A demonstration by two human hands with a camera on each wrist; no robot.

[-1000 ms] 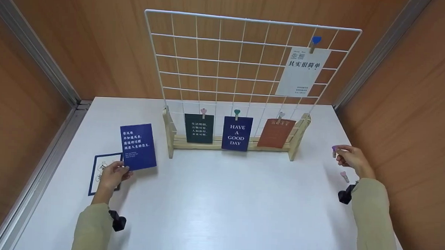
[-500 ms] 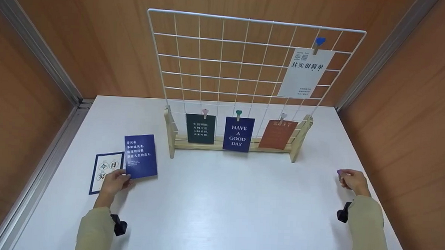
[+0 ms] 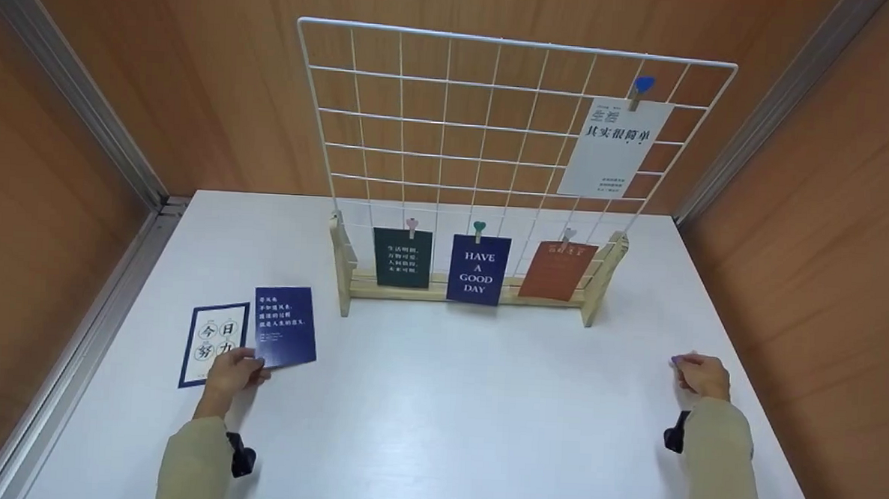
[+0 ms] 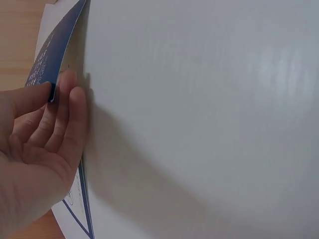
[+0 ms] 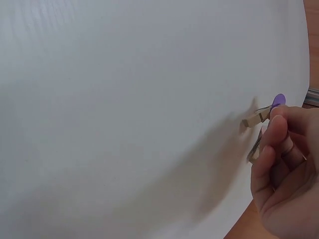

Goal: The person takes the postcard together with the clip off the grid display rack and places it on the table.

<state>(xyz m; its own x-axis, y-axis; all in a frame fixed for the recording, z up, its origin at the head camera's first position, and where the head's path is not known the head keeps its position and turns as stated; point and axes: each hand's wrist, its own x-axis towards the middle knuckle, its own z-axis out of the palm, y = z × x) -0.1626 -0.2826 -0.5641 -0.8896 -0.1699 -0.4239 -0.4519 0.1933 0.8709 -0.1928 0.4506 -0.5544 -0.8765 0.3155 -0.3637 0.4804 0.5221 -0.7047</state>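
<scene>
My left hand (image 3: 229, 376) pinches the lower left corner of a blue card (image 3: 285, 323) with white lettering. In the left wrist view this card (image 4: 52, 55) tilts up from the white table, the thumb on its printed face and the fingers behind. A white card with a blue border (image 3: 194, 337) lies beside it, partly under the hand. At the right, my right hand (image 3: 705, 377) pinches a small wooden clothespin (image 5: 256, 119) with a purple top, close over the table. Another clothespin (image 5: 254, 151) shows just behind the fingers, partly hidden by them.
A white wire grid rack (image 3: 461, 159) stands on a wooden base (image 3: 412, 294) at the back. Clothespins hold a green card (image 3: 402, 258), a blue card (image 3: 478, 270), an orange card (image 3: 557, 271) and a white card (image 3: 615, 148) on it. Wooden panels (image 3: 827, 259) wall the table in.
My left hand has drawn the blue card down toward me, uncovering more of the bordered card. My right hand, with the purple clothespin, has come nearer, over where the other clothespin lay.
</scene>
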